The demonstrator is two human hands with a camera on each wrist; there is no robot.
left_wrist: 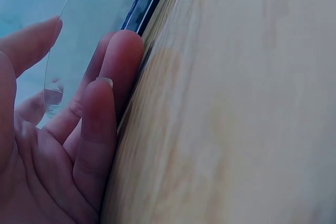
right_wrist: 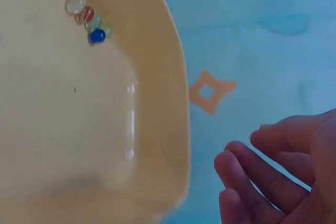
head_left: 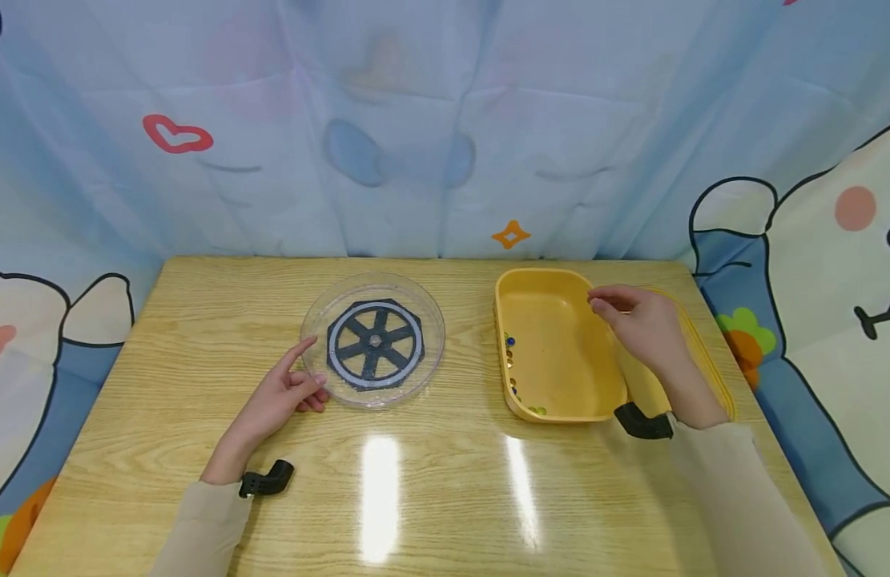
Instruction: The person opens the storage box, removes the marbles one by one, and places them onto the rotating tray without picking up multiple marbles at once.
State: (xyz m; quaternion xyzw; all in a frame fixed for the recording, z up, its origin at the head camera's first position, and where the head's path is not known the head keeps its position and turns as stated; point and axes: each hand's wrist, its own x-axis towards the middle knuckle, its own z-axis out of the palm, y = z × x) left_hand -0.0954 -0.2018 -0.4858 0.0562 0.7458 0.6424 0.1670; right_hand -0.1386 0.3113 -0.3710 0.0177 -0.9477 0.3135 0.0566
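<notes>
A clear round dish (head_left: 433, 353) stands left of centre, with a dark spoked wheel pattern (head_left: 375, 342) in its middle. My left hand (head_left: 289, 385) holds the dish at its left rim, one finger stretched along the edge. In the left wrist view, fingers (left_wrist: 123, 59) lie low against its side, close to the tabletop. My right hand (head_left: 642, 320) is raised over the right edge of a yellow tray (head_left: 560, 336), its fingers loosely bent with nothing visible between them. Glass marbles (right_wrist: 97, 35), blue, clear, reddish and greenish, lie inside the tray along one wall.
A second, shallow yellow piece (head_left: 704, 361), like a lid or tray, lies partly under my right forearm. The wooden table (head_left: 445, 481) ends at the back against a light blue printed curtain (head_left: 416, 160). Dark bands with cameras (head_left: 267, 478) sit on both wrists.
</notes>
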